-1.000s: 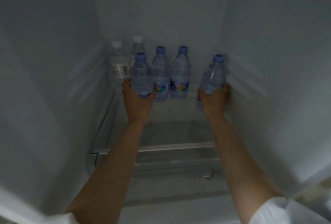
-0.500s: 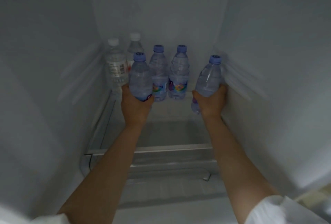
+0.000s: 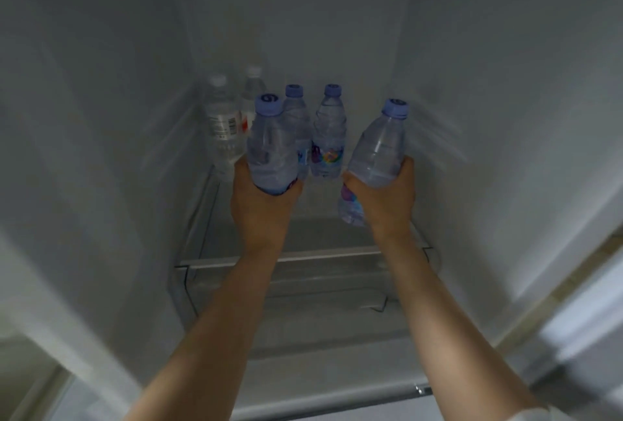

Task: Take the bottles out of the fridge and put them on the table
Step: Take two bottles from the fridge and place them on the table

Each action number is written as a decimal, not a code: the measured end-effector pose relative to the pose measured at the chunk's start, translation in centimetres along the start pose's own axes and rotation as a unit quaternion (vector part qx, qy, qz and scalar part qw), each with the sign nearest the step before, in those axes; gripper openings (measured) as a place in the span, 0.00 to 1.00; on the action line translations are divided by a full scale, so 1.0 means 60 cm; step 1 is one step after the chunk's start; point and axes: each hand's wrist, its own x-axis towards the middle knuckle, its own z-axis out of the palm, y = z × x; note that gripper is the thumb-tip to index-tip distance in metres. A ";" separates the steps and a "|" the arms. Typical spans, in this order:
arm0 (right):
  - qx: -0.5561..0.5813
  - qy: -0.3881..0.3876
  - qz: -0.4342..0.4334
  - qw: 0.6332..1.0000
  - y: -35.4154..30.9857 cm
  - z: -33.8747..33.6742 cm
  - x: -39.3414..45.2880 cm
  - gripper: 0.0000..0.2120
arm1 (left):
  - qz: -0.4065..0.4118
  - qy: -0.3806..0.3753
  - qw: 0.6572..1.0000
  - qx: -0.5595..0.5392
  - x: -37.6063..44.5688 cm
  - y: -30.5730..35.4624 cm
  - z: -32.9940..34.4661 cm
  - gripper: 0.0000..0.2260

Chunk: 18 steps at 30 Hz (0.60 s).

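Inside the fridge (image 3: 101, 117), one blue-capped bottle (image 3: 269, 147) is gripped upright by the left hand (image 3: 263, 208), fingers wrapped closed around its lower half. A second bottle (image 3: 377, 151), cap tilted toward 1 o'clock, is clasped likewise by the right hand (image 3: 387, 201). Four more bottles (image 3: 328, 137) are left standing at 12 o'clock on the shelf (image 3: 303, 257).

Inside the fridge (image 3: 472, 117): left hand (image 3: 263, 208) holds one bottle (image 3: 269, 147) left-center, right hand (image 3: 387, 205) holds a tilted bottle (image 3: 377, 151) right, two bottles (image 3: 328, 137) standing behind between them on the shelf (image 3: 303, 257), two more (image 3: 224, 124) far left by the wall.
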 end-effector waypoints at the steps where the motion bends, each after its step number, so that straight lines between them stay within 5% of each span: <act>1: 0.002 0.002 -0.003 1.000 -0.013 -0.007 -0.010 0.27 | 0.002 -0.002 1.000 -0.010 -0.009 0.013 -0.005 0.29; 8: -0.025 0.018 -0.006 0.999 -0.093 -0.077 -0.134 0.23 | 0.002 -0.043 0.999 -0.032 -0.103 0.087 -0.076 0.26; 18: -0.079 0.137 0.065 0.985 -0.123 -0.196 -0.443 0.29 | -0.053 -0.209 0.976 0.013 -0.317 0.097 -0.238 0.24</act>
